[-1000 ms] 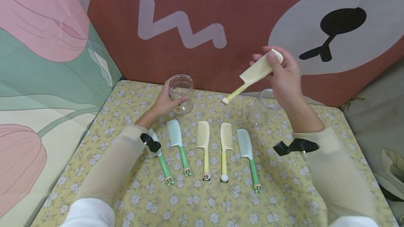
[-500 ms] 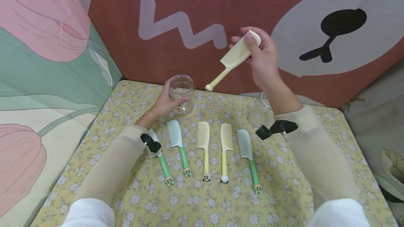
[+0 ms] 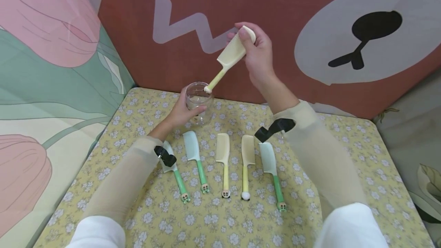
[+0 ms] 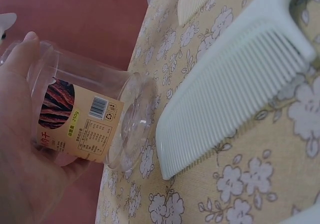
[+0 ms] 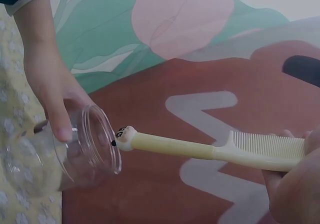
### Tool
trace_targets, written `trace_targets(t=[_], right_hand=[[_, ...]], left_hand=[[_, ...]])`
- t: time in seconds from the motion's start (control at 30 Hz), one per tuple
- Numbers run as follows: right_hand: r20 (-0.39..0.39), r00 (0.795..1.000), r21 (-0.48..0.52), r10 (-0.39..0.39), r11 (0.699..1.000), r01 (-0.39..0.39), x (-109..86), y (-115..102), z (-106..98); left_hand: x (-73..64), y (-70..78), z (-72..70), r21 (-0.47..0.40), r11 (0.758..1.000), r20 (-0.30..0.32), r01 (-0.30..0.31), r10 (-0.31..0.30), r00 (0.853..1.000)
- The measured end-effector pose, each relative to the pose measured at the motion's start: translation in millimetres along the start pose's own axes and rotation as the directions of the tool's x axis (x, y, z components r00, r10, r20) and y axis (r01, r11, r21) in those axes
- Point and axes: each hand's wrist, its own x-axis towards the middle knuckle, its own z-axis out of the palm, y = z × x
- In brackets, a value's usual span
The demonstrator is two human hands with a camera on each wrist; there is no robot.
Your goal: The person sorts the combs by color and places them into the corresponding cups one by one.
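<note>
My left hand [image 3: 180,112] grips a clear plastic jar [image 3: 206,116] around its side near the table's back edge. A brown label [image 4: 82,121] shows on the jar in the left wrist view. My right hand [image 3: 260,56] pinches a pale yellow comb [image 3: 231,53] by its toothed end, thumb on the blade. The comb slants down to the left, and its panda-head tip [image 5: 125,138] is at the jar's open mouth in the right wrist view. Two more yellow combs [image 3: 222,147] and several mint combs with green handles [image 3: 191,146] lie in a row on the table.
A floral yellow cloth [image 3: 165,225] covers the table. Behind it stands a reddish-brown printed backdrop [image 3: 275,3], with a green and pink one [image 3: 69,98] at the left. My right forearm hides the place where a second clear jar stood.
My right hand has carried the yellow comb left, bringing its tip to the jar's mouth. My left hand and the jar have stayed put. The second jar has become hidden behind my right arm.
</note>
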Motion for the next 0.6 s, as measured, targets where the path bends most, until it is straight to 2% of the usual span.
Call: trace_targets(t=[0.17,0.37,0.6], right_hand=[[0.029,0.999,-0.048,0.017,0.999,-0.016,8.3,14.2,17.6],[0.074,0.995,-0.146,0.067,0.988,-0.056,18.6,30.8,34.0],[0.147,0.977,-0.228,0.152,0.967,-0.116,27.7,50.1,44.1]], left_hand=[[1.1,1.4,0.6,-0.005,1.0,0.004,-0.018,0.018,1.0],[1.6,3.4,1.5,0.013,1.0,-0.001,0.01,-0.01,1.0],[3.7,1.8,1.5,0.006,1.0,0.002,0.005,-0.005,1.0]])
